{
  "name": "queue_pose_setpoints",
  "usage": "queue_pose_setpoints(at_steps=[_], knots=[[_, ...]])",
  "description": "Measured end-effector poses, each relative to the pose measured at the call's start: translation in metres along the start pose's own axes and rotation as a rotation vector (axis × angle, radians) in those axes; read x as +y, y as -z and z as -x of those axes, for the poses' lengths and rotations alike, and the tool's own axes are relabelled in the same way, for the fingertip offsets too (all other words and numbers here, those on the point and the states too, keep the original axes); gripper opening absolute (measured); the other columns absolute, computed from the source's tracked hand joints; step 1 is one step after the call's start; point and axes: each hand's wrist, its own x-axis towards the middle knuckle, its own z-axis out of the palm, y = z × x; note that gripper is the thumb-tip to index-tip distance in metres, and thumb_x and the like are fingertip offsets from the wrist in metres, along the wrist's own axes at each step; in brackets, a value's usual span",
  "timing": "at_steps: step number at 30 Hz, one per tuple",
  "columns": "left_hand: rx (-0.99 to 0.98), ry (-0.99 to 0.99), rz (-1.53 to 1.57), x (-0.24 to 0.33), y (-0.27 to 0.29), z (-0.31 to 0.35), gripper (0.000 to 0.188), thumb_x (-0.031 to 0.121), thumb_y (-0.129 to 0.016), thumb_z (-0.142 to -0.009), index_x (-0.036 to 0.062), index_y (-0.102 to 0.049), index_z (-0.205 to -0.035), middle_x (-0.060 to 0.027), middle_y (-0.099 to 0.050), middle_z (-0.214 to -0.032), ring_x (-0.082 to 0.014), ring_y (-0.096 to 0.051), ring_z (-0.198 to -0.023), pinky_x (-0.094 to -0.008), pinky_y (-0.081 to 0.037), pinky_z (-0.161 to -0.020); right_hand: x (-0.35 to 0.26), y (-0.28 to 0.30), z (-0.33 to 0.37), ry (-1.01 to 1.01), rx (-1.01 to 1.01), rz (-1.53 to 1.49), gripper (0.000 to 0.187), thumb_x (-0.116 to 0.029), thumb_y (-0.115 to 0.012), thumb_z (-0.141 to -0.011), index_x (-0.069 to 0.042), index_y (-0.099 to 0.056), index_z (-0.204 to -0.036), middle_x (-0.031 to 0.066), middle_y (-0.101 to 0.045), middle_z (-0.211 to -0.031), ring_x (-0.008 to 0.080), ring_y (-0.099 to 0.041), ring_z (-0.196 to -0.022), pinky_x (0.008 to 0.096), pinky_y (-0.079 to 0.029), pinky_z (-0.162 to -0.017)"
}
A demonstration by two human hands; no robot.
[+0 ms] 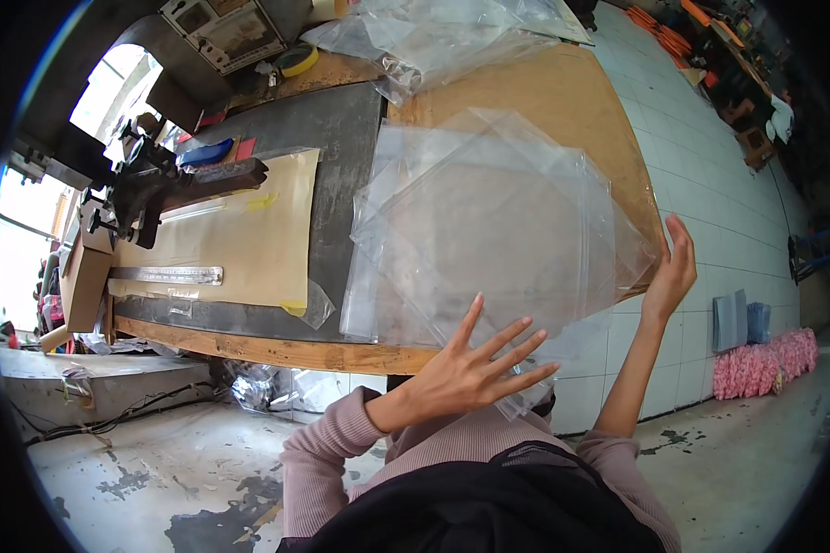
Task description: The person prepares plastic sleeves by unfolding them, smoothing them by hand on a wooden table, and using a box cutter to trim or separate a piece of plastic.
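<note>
A fanned stack of clear plastic sheets (507,230) lies across the right part of the workbench, its layers turned at different angles. Some of its corners reach past the near and right edges of the bench. My left hand (484,361) rests over the near edge of the stack, fingers spread and stretched out. At the right corner of the sheets is my right hand (670,272), held upright with its fingers extended. Its thumb side meets the plastic corner; whether it touches the sheet is hard to make out.
Left of the stack, a dark mat (346,166) carries a tan board (281,221) with a metal ruler (171,276). A dark metal press arm (203,189) reaches over the board. More crumpled clear plastic (433,37) lies at the far end. Pink bundles (765,364) sit on the floor at right.
</note>
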Motion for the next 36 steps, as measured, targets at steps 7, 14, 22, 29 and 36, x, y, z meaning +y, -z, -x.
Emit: queue_pose_setpoints(at_steps=[7, 14, 22, 29, 36], knots=[[0.542, 0.335, 0.509, -0.029, 0.046, -0.027, 0.040, 0.023, -0.050, -0.091, 0.0065, -0.048, -0.128, -0.0110, -0.061, -0.117, -0.0273, -0.055, -0.114, -0.0453, -0.041, -0.100, -0.013, 0.011, 0.045, -0.047, 0.227, -0.121, 0.034, -0.021, -0.041, -0.097, 0.009, -0.055, -0.108, 0.0137, -0.057, -0.105, 0.0208, -0.054, -0.105, 0.0334, -0.044, -0.094], [1.109, 0.122, 1.692, -0.059, 0.099, -0.049, 0.039, 0.029, -0.032, -0.100, 0.0185, -0.035, -0.137, -0.0086, -0.053, -0.128, -0.0250, -0.051, -0.119, -0.0597, -0.038, -0.097, -0.052, -0.051, 0.048, -0.185, -0.346, -0.325, 0.057, -0.034, -0.050, -0.094, -0.001, -0.029, -0.137, 0.0183, -0.039, -0.134, 0.0258, -0.040, -0.126, 0.0379, -0.033, -0.105], [1.074, -0.492, 2.515, -0.082, 0.095, 0.010, 0.038, 0.035, -0.032, -0.099, 0.0329, -0.037, -0.137, 0.0059, -0.048, -0.135, -0.0144, -0.043, -0.126, -0.0674, -0.015, -0.105, -0.055, -0.091, 0.049, -0.624, -0.763, -0.618, 0.076, -0.038, -0.054, -0.092, -0.007, -0.009, -0.145, 0.0240, -0.032, -0.140, 0.0292, -0.041, -0.124, 0.0380, -0.037, -0.101], [1.348, 0.309, 2.029, -0.050, 0.053, 0.059, 0.048, 0.027, -0.038, -0.099, 0.0256, -0.023, -0.144, -0.0072, -0.048, -0.134, -0.0224, -0.043, -0.126, -0.0607, -0.032, -0.102, -0.064, -0.042, 0.066, -0.648, -0.633, -0.519, 0.064, -0.018, -0.061, -0.087, -0.005, -0.027, -0.140, 0.0174, -0.061, -0.105, 0.0176, -0.063, -0.077, 0.0239, -0.050, -0.061], [0.847, 1.158, 0.671, -0.020, 0.048, 0.079, 0.057, 0.005, -0.054, -0.090, 0.0067, -0.029, -0.141, -0.0194, -0.051, -0.129, -0.0222, -0.059, -0.103, -0.0315, -0.048, -0.083, -0.050, 0.001, 0.092, -0.310, -0.381, 0.208, 0.053, -0.009, -0.056, -0.088, -0.003, -0.035, -0.137, 0.0170, -0.055, -0.115, 0.0159, -0.058, -0.083, 0.0257, -0.050, -0.062]])
